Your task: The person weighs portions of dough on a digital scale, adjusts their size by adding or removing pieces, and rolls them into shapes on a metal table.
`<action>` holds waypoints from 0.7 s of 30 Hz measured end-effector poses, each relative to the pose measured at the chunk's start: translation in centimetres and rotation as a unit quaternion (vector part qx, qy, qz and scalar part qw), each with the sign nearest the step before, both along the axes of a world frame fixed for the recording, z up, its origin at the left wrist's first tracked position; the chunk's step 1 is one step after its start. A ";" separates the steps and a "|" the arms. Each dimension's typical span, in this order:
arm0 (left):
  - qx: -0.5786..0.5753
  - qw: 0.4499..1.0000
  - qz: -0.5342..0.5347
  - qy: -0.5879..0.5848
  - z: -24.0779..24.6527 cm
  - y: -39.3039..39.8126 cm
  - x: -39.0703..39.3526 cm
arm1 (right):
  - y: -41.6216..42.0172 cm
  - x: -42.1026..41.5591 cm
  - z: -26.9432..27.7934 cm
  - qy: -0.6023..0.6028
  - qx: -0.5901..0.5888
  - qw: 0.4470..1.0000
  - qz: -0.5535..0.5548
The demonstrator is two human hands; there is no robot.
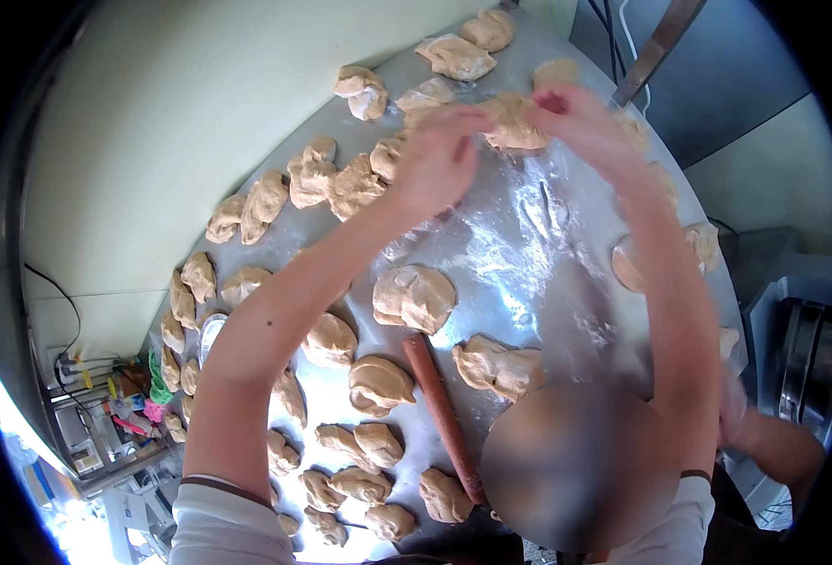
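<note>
At the far part of the metal worktable, a piece of dough (516,126) lies between my two hands, which are blurred. My left hand (440,159) has its fingertips at the dough's left edge, and my right hand (575,123) grips its right edge. Nearer, a round folded lump of dough (414,296) rests by the upper end of a reddish-brown rolling pin (444,417). To the right of the pin lies another folded dough piece (498,367). White flour (511,240) is spread over the middle of the table.
Several dough pieces (380,385) stand about the metal table (345,268), many on its left side. A wall (175,141) borders the left edge. Another person's forearm (776,445) shows at the lower right. A blurred round patch covers part of the lower view.
</note>
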State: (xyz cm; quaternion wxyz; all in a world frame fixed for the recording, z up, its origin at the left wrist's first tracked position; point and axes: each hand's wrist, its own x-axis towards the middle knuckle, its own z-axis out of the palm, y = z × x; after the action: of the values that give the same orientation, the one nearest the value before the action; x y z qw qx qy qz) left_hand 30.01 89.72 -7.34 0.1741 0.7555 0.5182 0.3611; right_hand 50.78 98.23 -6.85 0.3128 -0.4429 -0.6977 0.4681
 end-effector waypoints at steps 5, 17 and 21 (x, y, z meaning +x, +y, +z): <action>-0.055 0.997 0.042 0.034 -0.8 1.5 -5.7 | 3.1 -7.6 -2.3 -0.046 0.134 0.990 -0.005; 0.022 0.979 -0.011 0.203 -2.6 3.8 -4.9 | 6.0 -10.7 -2.9 0.145 -0.196 0.963 0.113; -0.032 0.992 0.015 0.117 -2.6 3.7 -6.2 | 3.7 -13.9 2.9 0.431 -0.140 0.866 0.211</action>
State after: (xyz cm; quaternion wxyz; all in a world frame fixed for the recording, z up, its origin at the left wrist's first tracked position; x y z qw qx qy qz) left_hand 23.78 93.44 -9.97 0.1312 0.7789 0.5574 0.2557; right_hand 36.90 101.94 -3.91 0.4107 -0.0787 -0.4975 0.7600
